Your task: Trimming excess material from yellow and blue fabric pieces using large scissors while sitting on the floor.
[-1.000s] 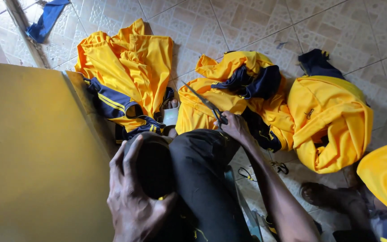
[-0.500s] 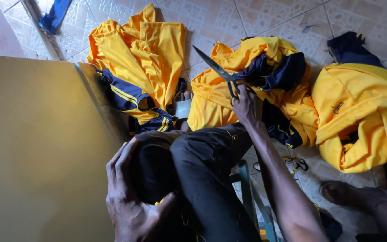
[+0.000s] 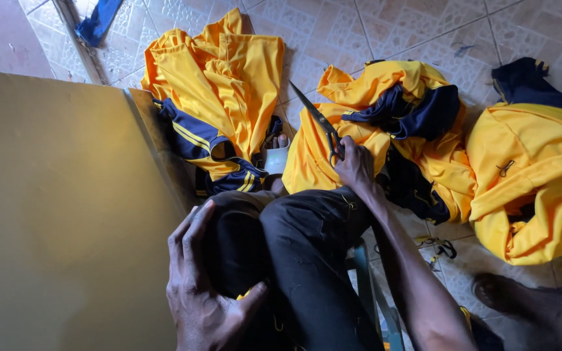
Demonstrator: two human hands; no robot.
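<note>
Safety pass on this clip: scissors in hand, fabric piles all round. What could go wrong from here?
1. The right hand holds the scissors with the blades pointing out over the middle yellow garment pile; a slip could snag or cut fabric.
2. A bare foot shows between the piles, close to the blades; it could get nicked.
3. The left hand rests on the knee, so nothing steadies the cloth.

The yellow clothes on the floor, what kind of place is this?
Probably a small tailoring or sewing workroom. Piles of yellow and navy garments lie on a patterned tiled floor, the right hand holds long metal scissors, and a flat yellow work table stands beside the person.
</note>
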